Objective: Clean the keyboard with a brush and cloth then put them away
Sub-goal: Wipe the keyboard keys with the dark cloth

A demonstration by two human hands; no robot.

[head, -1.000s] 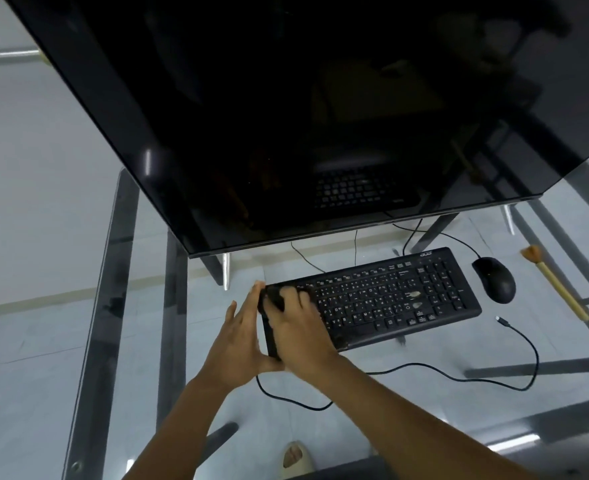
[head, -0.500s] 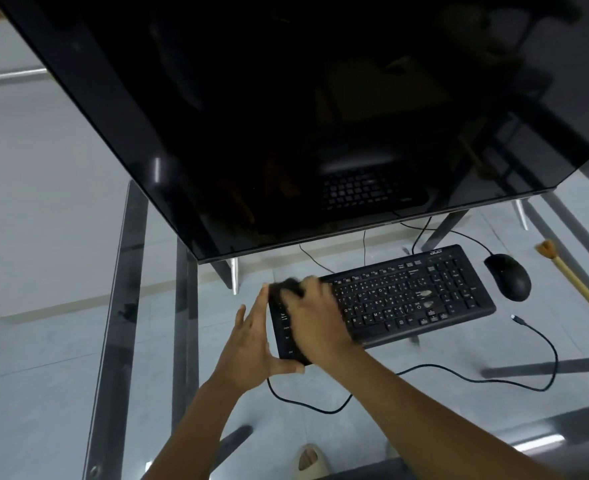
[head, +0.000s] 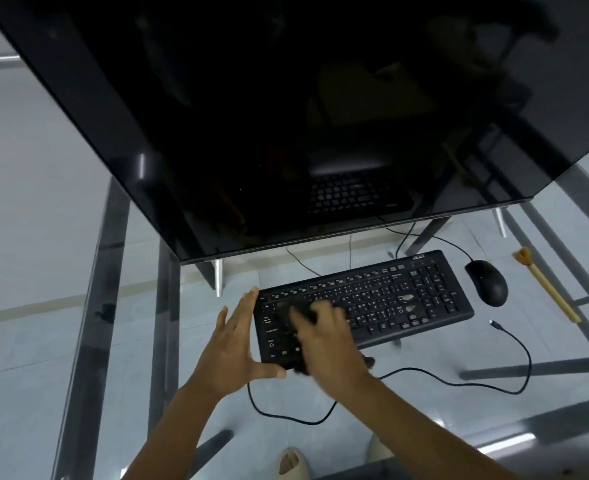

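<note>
Keyboard (head: 383,299): mouse (head: 487,282), brush (head: 545,284) to right; monitor (head: 269,116) overhangs.

the right hand (head: 324,336) is smeared by motion, and the dark cloth (head: 296,311) under it shows only as a blur at the fingertips and a scrap below the wrist, so the grip cannot be read. the hand covers the lower-left keys of the keyboard (head: 383,299). key legends are too small to read. the monitor (head: 286,116) runs off the top and both sides of the frame. both forearms leave at the bottom edge. a sandalled foot (head: 291,464) at bottom centre is cut off. the brush (head: 545,285) bristles at right are too small to make out.
</note>
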